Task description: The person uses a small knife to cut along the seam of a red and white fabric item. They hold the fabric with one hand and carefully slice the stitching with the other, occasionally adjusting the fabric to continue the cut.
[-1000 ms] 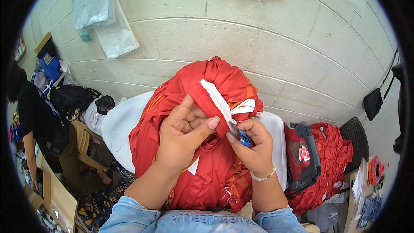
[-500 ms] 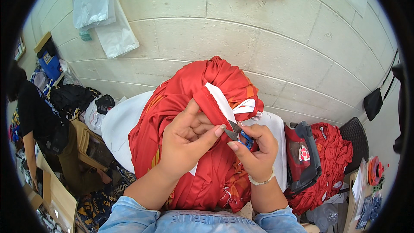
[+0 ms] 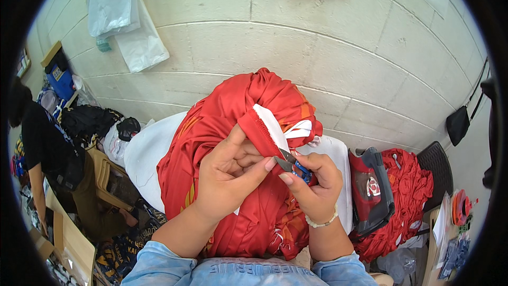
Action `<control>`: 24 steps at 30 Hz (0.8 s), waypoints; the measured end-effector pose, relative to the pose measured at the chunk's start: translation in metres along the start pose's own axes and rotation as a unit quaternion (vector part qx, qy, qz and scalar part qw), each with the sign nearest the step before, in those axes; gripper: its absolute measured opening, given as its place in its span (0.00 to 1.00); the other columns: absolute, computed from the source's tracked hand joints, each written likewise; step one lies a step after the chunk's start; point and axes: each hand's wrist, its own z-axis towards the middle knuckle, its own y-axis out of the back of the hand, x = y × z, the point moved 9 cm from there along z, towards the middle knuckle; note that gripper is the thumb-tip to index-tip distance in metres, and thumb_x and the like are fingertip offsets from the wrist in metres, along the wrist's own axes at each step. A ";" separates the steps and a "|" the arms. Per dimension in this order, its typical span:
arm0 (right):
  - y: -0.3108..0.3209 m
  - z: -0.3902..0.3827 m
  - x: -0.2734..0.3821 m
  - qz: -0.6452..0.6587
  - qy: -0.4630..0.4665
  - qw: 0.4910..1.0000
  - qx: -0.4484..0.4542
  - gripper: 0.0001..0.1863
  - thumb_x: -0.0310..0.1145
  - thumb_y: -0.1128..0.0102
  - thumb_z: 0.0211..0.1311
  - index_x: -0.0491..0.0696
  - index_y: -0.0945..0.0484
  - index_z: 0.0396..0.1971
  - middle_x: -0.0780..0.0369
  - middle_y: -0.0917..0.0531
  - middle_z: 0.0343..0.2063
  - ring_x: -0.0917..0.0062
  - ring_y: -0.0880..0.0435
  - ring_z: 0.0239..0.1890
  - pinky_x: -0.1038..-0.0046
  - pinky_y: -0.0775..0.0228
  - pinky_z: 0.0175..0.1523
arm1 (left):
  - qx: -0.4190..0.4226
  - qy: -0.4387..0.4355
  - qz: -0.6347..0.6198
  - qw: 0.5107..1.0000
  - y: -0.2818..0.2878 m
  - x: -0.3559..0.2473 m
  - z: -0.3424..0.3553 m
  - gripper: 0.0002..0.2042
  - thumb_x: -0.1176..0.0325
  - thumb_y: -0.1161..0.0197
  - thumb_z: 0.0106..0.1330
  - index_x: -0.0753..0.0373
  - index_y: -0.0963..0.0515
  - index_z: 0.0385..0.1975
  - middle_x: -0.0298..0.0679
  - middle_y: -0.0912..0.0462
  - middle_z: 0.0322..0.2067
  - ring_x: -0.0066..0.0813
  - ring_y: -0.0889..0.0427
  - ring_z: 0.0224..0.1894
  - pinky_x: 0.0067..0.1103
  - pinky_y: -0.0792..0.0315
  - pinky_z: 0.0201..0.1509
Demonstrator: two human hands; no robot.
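— Starting far left: spotting a person (image 3: pixel 50 137) in black, bending with one arm down, below some pale plastic bags (image 3: pixel 114 8) on the wall (image 3: pixel 222 47).

— And moving right?

— Reaching the white table (image 3: pixel 145 153) now, bare along its rounded left edge. Then straight onto a big red heap of cloth (image 3: pixel 211 122), piled over the middle and hiding most of the near edge.

— Anything in the left hand (image 3: pixel 227 175)?

— Yes, grasping! Pinching a red hem (image 3: pixel 255 134) with a white strip (image 3: pixel 270 123) along it, right over the middle of the heap, with thumb pointing toward the blades.

— Blades, now?

— Looking at blue-handled snips (image 3: pixel 302 172), with blades parted at the lower end of the hem, close to the left thumb. Cutting or only touching? Impossible to tell from here.

— And gripped by?

— Clasped in the right hand (image 3: pixel 317 182), just above a pale beaded bracelet (image 3: pixel 323 219).

— Then over the right edge?

— Passing a grey-framed container (image 3: pixel 373 193) just beside it, then more red cloth (image 3: pixel 407 201), and finishing on a dark chair back (image 3: pixel 438 169).
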 end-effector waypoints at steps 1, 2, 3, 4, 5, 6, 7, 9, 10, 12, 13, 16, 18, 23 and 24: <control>0.000 0.000 -0.001 0.002 -0.004 1.000 -0.002 0.16 0.25 0.26 0.46 0.38 0.23 0.34 0.58 0.18 0.26 0.82 0.19 0.27 0.82 0.29 0.33 | 0.000 0.000 -0.002 1.000 0.000 0.000 0.000 0.29 0.86 0.46 0.62 0.72 0.45 0.64 0.44 0.21 0.46 0.24 0.21 0.48 0.19 0.29 0.53; 0.000 0.000 -0.001 -0.003 -0.003 1.000 -0.001 0.16 0.26 0.27 0.47 0.38 0.23 0.34 0.58 0.18 0.26 0.82 0.19 0.27 0.82 0.29 0.33 | 0.000 0.003 0.001 1.000 0.000 0.000 0.001 0.29 0.86 0.46 0.62 0.72 0.44 0.64 0.44 0.21 0.46 0.24 0.21 0.48 0.19 0.29 0.53; 0.000 -0.001 -0.002 -0.007 -0.002 1.000 -0.001 0.16 0.26 0.27 0.47 0.38 0.23 0.34 0.58 0.18 0.26 0.82 0.19 0.27 0.82 0.29 0.33 | -0.001 0.007 0.003 1.000 0.000 0.000 0.001 0.29 0.86 0.46 0.62 0.72 0.44 0.64 0.44 0.21 0.45 0.24 0.21 0.48 0.19 0.29 0.53; 0.000 -0.001 -0.002 -0.012 -0.002 1.000 0.000 0.15 0.26 0.27 0.47 0.38 0.23 0.34 0.58 0.18 0.26 0.82 0.19 0.26 0.82 0.29 0.33 | -0.001 0.010 0.005 1.000 0.000 0.000 0.001 0.29 0.86 0.46 0.62 0.72 0.44 0.64 0.43 0.21 0.45 0.24 0.21 0.47 0.19 0.29 0.53; 0.000 -0.002 -0.005 -0.009 -0.014 1.000 -0.002 0.15 0.27 0.27 0.48 0.38 0.23 0.34 0.58 0.18 0.26 0.82 0.19 0.26 0.82 0.29 0.33 | -0.003 0.015 0.005 1.000 0.001 0.000 0.001 0.29 0.86 0.46 0.62 0.72 0.44 0.64 0.43 0.21 0.45 0.24 0.21 0.47 0.19 0.29 0.53; 0.000 -0.003 -0.008 -0.007 -0.027 1.000 -0.004 0.14 0.27 0.28 0.48 0.38 0.23 0.33 0.58 0.18 0.26 0.82 0.19 0.27 0.82 0.29 0.33 | -0.006 0.020 0.003 1.000 0.001 0.001 0.001 0.29 0.86 0.46 0.62 0.72 0.44 0.64 0.43 0.21 0.45 0.24 0.21 0.47 0.19 0.29 0.52; 0.000 -0.004 -0.010 -0.004 -0.039 0.999 -0.006 0.14 0.27 0.28 0.49 0.38 0.22 0.32 0.58 0.18 0.26 0.82 0.19 0.27 0.82 0.29 0.33 | -0.008 0.025 0.002 1.000 0.001 0.001 0.001 0.29 0.86 0.46 0.62 0.72 0.44 0.64 0.43 0.21 0.44 0.24 0.21 0.47 0.19 0.29 0.52; -0.002 -0.005 -0.013 0.011 -0.048 0.999 0.001 0.14 0.29 0.30 0.52 0.39 0.23 0.34 0.60 0.20 0.26 0.83 0.22 0.26 0.82 0.31 0.33 | -0.010 0.026 -0.007 1.000 0.000 0.002 0.002 0.29 0.85 0.45 0.62 0.72 0.45 0.64 0.42 0.20 0.44 0.23 0.21 0.46 0.19 0.29 0.52; -0.003 -0.005 -0.014 0.027 -0.046 0.999 0.001 0.14 0.29 0.31 0.53 0.39 0.24 0.35 0.62 0.20 0.26 0.84 0.23 0.26 0.83 0.32 0.33 | -0.010 0.026 -0.011 1.000 0.000 0.001 0.002 0.30 0.85 0.45 0.62 0.71 0.45 0.65 0.42 0.20 0.44 0.23 0.21 0.46 0.19 0.29 0.52; -0.009 -0.006 -0.023 0.122 -0.102 0.987 0.019 0.14 0.30 0.33 0.56 0.40 0.25 0.38 0.65 0.24 0.27 0.86 0.28 0.26 0.84 0.36 0.33 | -0.015 0.043 -0.017 0.999 0.001 0.003 0.001 0.32 0.84 0.44 0.62 0.71 0.49 0.66 0.41 0.20 0.43 0.22 0.21 0.46 0.18 0.29 0.52; -0.012 -0.006 -0.026 0.186 -0.117 0.975 0.022 0.14 0.31 0.34 0.57 0.40 0.26 0.39 0.66 0.25 0.27 0.87 0.30 0.26 0.85 0.38 0.33 | -0.017 0.052 -0.021 0.998 0.002 0.004 0.001 0.33 0.84 0.44 0.62 0.71 0.50 0.66 0.41 0.20 0.43 0.22 0.21 0.46 0.18 0.29 0.52; -0.020 -0.011 -0.037 0.271 -0.203 0.940 0.029 0.14 0.32 0.36 0.59 0.42 0.28 0.41 0.69 0.30 0.28 0.88 0.36 0.26 0.87 0.43 0.34 | -0.026 0.053 -0.038 0.998 0.002 0.004 0.001 0.36 0.83 0.43 0.62 0.69 0.56 0.68 0.41 0.20 0.42 0.22 0.21 0.46 0.18 0.29 0.52; -0.022 -0.008 -0.030 0.282 -0.165 0.944 0.048 0.12 0.31 0.35 0.58 0.43 0.28 0.37 0.68 0.28 0.27 0.88 0.36 0.26 0.86 0.42 0.33 | -0.022 0.048 -0.044 0.998 0.001 0.003 0.001 0.37 0.83 0.43 0.62 0.69 0.58 0.68 0.41 0.20 0.42 0.22 0.21 0.45 0.18 0.28 0.52; -0.019 -0.007 -0.031 0.110 -0.151 0.980 0.069 0.10 0.26 0.33 0.55 0.45 0.28 0.30 0.70 0.27 0.24 0.90 0.35 0.25 0.86 0.43 0.30 | -0.057 0.045 -0.057 0.996 0.007 0.004 0.001 0.35 0.83 0.44 0.63 0.68 0.53 0.68 0.41 0.20 0.42 0.22 0.21 0.45 0.18 0.28 0.52; -0.017 -0.006 -0.032 0.102 -0.153 0.980 0.076 0.10 0.24 0.34 0.55 0.45 0.29 0.29 0.71 0.28 0.24 0.91 0.36 0.25 0.86 0.44 0.30 | -0.080 0.044 -0.067 0.994 0.012 0.004 0.002 0.34 0.83 0.44 0.63 0.68 0.52 0.67 0.41 0.20 0.43 0.22 0.21 0.45 0.18 0.29 0.52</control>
